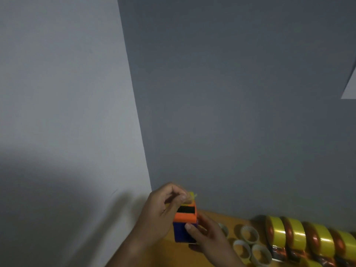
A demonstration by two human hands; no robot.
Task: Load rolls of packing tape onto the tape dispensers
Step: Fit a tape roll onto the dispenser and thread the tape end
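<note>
1. Walls: two plain grey walls (pixel 240 93) meet in a corner and fill most of the view; the left one is lighter, with a soft shadow low down.
2. Table: an orange-brown wooden table (pixel 167 253) shows only along the bottom edge, set against the darker wall.
3. Tape dispenser (pixel 184 226): small, with a blue lower body and an orange top part that has a dark slot. It is held up over the near-left part of the table, between both hands, roughly upright.
4. Tape end (pixel 190 196): a yellowish, blurred scrap sticks up just above the orange top.
5. Left hand (pixel 161 214): wraps the left side of the dispenser from behind; thumb and forefinger are closed in a narrow pinch on the tape end.
6. Right hand (pixel 206 234): comes in from the lower right, fingers curled around the blue lower body, thumb pressed on its front face.
7. Tape rolls (pixel 300 234): a row of yellow rolls with brown sides stands on edge along the right of the table, touching one another, near the wall.
8. Cardboard cores (pixel 248 243): several white rings with no tape lie flat, clustered between the right hand and the yellow rolls.
9. Pale surface (pixel 349 89): a wedge at the far right edge; what it belongs to cannot be told.
</note>
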